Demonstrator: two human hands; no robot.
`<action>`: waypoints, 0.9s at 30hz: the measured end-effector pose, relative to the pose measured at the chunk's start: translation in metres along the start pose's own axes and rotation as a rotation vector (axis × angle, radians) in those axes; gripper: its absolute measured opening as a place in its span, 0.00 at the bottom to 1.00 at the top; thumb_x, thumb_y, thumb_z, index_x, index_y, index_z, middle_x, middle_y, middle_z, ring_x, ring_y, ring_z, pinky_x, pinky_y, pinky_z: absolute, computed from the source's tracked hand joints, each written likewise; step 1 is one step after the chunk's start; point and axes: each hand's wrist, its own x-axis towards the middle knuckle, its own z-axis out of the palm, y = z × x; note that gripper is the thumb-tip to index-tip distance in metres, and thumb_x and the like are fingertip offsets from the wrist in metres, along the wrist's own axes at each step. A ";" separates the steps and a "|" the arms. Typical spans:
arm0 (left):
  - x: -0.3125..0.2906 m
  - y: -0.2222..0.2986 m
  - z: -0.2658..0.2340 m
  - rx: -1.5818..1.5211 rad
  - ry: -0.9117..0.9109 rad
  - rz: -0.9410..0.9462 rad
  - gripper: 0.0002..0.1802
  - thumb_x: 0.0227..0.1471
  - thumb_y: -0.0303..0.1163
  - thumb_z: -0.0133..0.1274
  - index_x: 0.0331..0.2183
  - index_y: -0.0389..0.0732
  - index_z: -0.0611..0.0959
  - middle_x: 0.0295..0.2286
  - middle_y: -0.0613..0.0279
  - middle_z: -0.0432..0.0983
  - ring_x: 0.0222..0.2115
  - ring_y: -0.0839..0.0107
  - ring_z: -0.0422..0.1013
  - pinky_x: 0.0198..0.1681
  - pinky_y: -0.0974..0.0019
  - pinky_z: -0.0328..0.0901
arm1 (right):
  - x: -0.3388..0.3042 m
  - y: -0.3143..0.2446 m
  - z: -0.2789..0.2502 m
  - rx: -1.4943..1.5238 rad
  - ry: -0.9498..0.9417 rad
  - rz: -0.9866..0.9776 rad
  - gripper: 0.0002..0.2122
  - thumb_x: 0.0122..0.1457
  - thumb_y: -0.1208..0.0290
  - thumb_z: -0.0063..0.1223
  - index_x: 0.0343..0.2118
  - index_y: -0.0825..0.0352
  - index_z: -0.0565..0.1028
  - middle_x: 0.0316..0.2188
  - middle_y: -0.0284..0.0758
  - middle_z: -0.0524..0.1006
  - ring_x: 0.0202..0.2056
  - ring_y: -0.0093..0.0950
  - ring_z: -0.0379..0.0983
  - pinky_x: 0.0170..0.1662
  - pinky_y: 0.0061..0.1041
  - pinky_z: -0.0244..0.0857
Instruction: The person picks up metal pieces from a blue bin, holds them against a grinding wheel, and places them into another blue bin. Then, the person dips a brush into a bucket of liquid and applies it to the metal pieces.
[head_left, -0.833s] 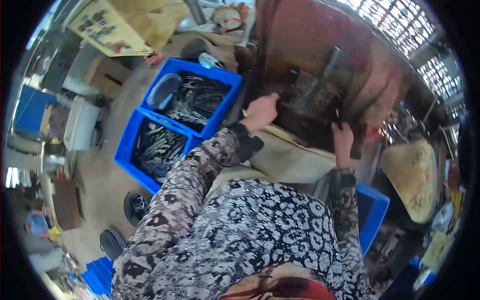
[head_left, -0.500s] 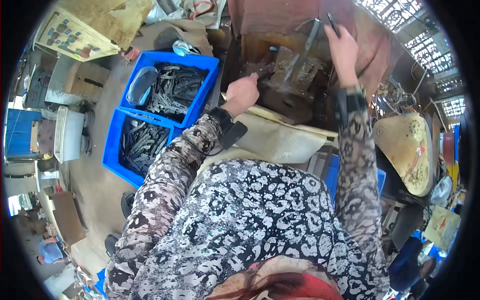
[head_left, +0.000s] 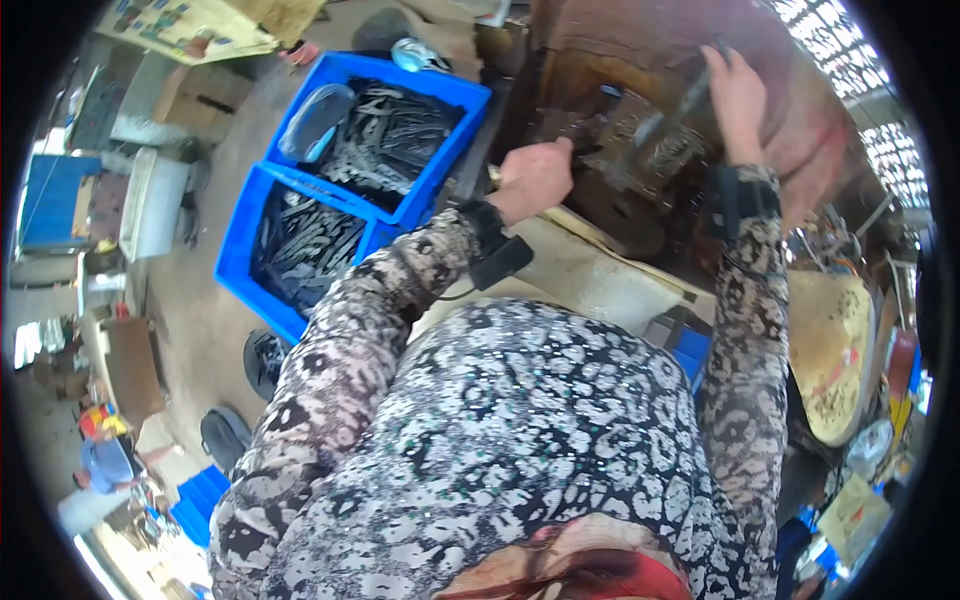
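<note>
My left hand is closed at the near left edge of a brown, wet-looking basin. A small dark shape shows by its fingertips, but what the fingers hold cannot be made out. Up at the basin's far right, my right hand is raised, fingers pinched on a thin dark strip that shows only in part. A grey metal pipe slants down beside this hand, over a wet, rough block in the basin.
To the left stand two blue bins with many dark flat metal strips. A clear plastic tub lies in the farther one. A pale sheet hangs between me and the basin. At right is a stained yellowish board.
The view has shifted, so bins and basin sit farther right and the bins higher. My right hand stays raised by the pipe; my left stays closed at the basin's edge.
</note>
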 end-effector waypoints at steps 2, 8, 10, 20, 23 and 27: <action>0.005 0.016 -0.003 -0.026 -0.042 -0.003 0.10 0.43 0.28 0.49 0.33 0.41 0.76 0.28 0.52 0.78 0.31 0.54 0.76 0.32 0.52 0.69 | 0.001 0.016 -0.007 0.017 0.003 0.015 0.22 0.58 0.46 0.43 0.42 0.60 0.76 0.36 0.48 0.76 0.41 0.49 0.70 0.44 0.40 0.64; 0.003 0.025 -0.013 0.009 -0.134 -0.054 0.12 0.43 0.26 0.49 0.35 0.40 0.77 0.29 0.52 0.79 0.33 0.54 0.76 0.33 0.53 0.70 | 0.007 0.028 -0.007 0.025 -0.103 0.049 0.22 0.60 0.48 0.44 0.46 0.61 0.75 0.40 0.47 0.76 0.44 0.46 0.71 0.47 0.35 0.63; -0.001 0.022 -0.014 0.025 -0.136 -0.072 0.12 0.43 0.26 0.49 0.35 0.40 0.77 0.28 0.52 0.79 0.33 0.54 0.76 0.32 0.54 0.70 | 0.007 0.025 -0.005 0.040 -0.110 0.029 0.21 0.60 0.50 0.44 0.46 0.62 0.75 0.40 0.47 0.76 0.44 0.45 0.71 0.47 0.34 0.63; -0.005 0.023 -0.007 0.037 -0.081 0.054 0.11 0.42 0.26 0.51 0.33 0.39 0.77 0.28 0.52 0.78 0.32 0.57 0.76 0.31 0.57 0.71 | -0.003 0.023 -0.013 0.147 -0.105 0.093 0.22 0.60 0.51 0.45 0.46 0.65 0.75 0.42 0.43 0.77 0.46 0.41 0.71 0.49 0.31 0.62; -0.002 0.026 -0.009 0.044 -0.122 0.003 0.10 0.49 0.28 0.46 0.35 0.40 0.77 0.29 0.51 0.79 0.32 0.54 0.76 0.33 0.54 0.70 | -0.004 0.017 -0.011 -0.009 -0.076 0.037 0.22 0.60 0.50 0.43 0.45 0.64 0.75 0.41 0.46 0.76 0.44 0.47 0.70 0.47 0.36 0.63; 0.009 0.018 -0.006 0.054 -0.151 0.087 0.13 0.51 0.28 0.43 0.40 0.38 0.76 0.31 0.51 0.78 0.34 0.53 0.75 0.35 0.54 0.69 | 0.002 0.012 0.000 0.042 -0.033 0.090 0.19 0.59 0.51 0.45 0.43 0.61 0.76 0.35 0.47 0.77 0.41 0.47 0.71 0.43 0.38 0.64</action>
